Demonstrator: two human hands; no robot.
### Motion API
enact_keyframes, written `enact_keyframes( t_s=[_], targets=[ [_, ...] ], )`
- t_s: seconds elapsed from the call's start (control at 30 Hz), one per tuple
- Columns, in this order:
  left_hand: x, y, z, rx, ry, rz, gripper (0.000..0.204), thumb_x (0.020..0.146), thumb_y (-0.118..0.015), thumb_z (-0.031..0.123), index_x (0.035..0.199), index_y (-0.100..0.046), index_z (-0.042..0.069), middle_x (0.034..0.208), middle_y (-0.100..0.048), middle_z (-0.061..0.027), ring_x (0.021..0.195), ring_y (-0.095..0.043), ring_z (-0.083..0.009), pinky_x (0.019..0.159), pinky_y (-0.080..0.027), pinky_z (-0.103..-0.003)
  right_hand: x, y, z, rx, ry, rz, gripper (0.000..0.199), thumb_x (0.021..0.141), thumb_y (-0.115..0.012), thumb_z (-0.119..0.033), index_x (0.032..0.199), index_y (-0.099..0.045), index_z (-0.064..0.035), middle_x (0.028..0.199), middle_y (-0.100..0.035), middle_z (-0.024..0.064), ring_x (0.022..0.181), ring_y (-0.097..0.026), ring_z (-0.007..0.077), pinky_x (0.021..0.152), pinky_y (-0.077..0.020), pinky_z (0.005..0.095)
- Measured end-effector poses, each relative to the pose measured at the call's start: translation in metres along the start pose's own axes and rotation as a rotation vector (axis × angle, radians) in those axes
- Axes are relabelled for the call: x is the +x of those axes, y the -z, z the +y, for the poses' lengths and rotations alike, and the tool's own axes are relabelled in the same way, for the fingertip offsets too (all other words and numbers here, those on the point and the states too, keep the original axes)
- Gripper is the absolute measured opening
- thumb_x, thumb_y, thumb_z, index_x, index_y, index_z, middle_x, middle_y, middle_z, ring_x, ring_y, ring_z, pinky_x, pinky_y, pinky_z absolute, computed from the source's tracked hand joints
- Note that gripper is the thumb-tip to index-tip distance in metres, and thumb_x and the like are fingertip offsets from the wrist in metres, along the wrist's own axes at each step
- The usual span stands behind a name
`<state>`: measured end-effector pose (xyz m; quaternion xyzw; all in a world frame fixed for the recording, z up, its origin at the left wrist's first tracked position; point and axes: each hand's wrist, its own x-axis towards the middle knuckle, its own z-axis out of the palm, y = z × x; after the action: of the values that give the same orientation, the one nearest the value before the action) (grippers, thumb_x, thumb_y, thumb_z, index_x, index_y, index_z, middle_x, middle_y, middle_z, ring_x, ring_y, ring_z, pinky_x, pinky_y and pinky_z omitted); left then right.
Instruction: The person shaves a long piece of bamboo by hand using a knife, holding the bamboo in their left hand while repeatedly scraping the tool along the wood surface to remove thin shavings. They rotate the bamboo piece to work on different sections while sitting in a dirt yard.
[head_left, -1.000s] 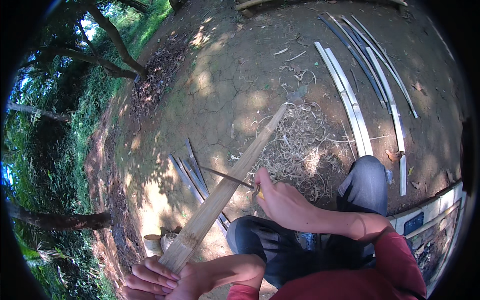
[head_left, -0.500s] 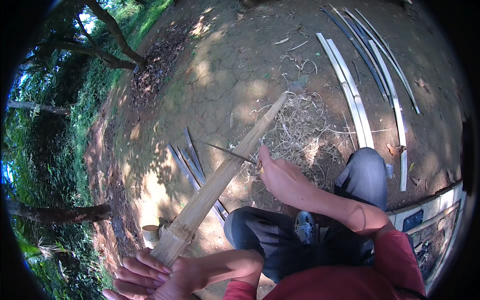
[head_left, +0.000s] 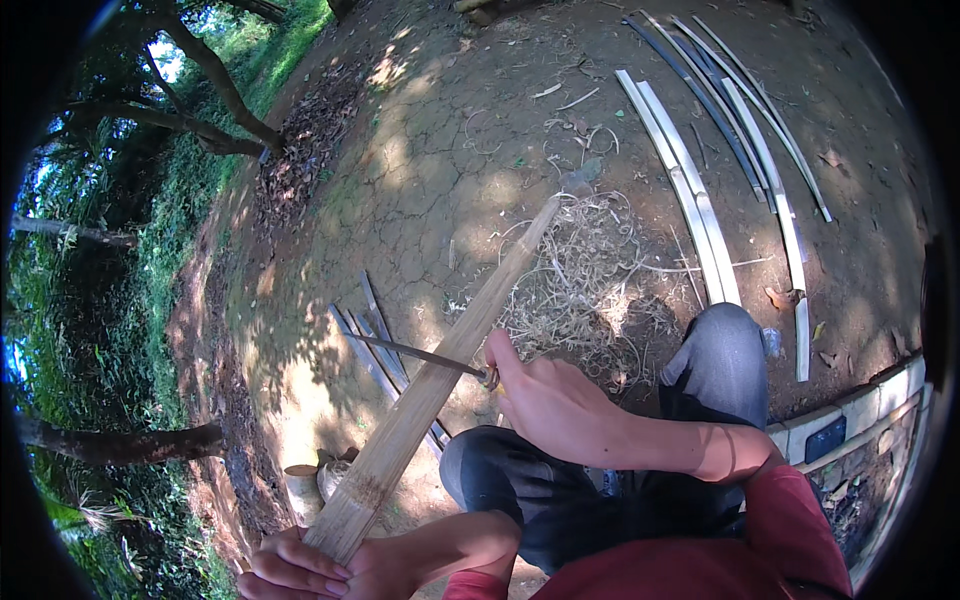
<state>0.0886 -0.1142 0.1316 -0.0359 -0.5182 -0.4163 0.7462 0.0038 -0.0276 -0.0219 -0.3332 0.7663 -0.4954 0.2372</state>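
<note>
A long split bamboo slat runs slantwise from the lower left to a narrow far tip, with a node ring near its close end. My left hand is closed round that close end, fingers curled over its side. My right hand grips a knife by its handle, which the fingers mostly cover. The dark, thin blade lies across the middle of the slat, its point sticking out to the left.
Curly shavings are heaped beyond my right hand. Long pale strips and dark strips lie on the ground at the right. Shorter dark strips lie left of the slat, near a cut bamboo piece. A low wall edge borders the lower right.
My right hand and the knife have come closer to me along the slat, and more of the blade shows. The left hand's spread fingers have curled in round the slat's end.
</note>
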Motion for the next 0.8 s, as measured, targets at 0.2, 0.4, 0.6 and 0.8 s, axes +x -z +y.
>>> enact_keyframes(
  t_s=[0.2,0.4,0.6,0.8],
  targets=[
    [-0.011,-0.010,0.015,0.071,0.045,0.048,0.050,0.088,-0.059,0.033,0.053,-0.026,0.019,0.047,-0.016,0.0059,0.035,-0.018,-0.0073,0.028,-0.017,-0.019,0.026,-0.013,0.060,0.044,-0.154,0.113,0.027,0.084,-0.052,-0.001,0.104,-0.035,0.0037,0.055,-0.053,0.0202,0.058,-0.059,0.0426,0.054,-0.0440,0.0494],
    [-0.010,-0.009,0.008,0.053,-0.003,0.039,0.049,0.087,-0.057,0.026,0.051,-0.024,0.019,0.046,-0.016,0.0054,0.035,-0.017,-0.0073,0.030,-0.017,-0.019,-0.003,-0.017,0.036,-0.078,-0.015,0.165,0.029,0.085,-0.055,-0.003,0.105,-0.035,0.0005,0.055,-0.054,0.0192,0.060,-0.060,0.0436,0.056,-0.0456,0.0495],
    [0.008,0.012,-0.005,-0.078,0.048,0.008,0.046,0.084,-0.056,0.013,0.050,-0.025,0.019,0.046,-0.018,0.0044,0.037,-0.016,-0.0068,0.033,-0.017,-0.018,0.000,-0.011,0.014,0.029,-0.075,0.015,0.032,0.085,-0.056,-0.006,0.107,-0.034,0.0020,0.055,-0.055,0.0196,0.058,-0.060,0.0435,0.055,-0.0461,0.0497],
    [-0.001,0.001,-0.002,-0.047,0.030,0.067,0.045,0.084,-0.056,0.013,0.051,-0.026,0.018,0.045,-0.019,0.0045,0.037,-0.016,-0.0070,0.033,-0.016,-0.019,-0.022,-0.018,-0.001,-0.092,0.028,0.040,0.033,0.085,-0.053,-0.006,0.109,-0.033,0.0049,0.057,-0.056,0.0210,0.059,-0.061,0.0428,0.056,-0.0482,0.0482]
  ],
)
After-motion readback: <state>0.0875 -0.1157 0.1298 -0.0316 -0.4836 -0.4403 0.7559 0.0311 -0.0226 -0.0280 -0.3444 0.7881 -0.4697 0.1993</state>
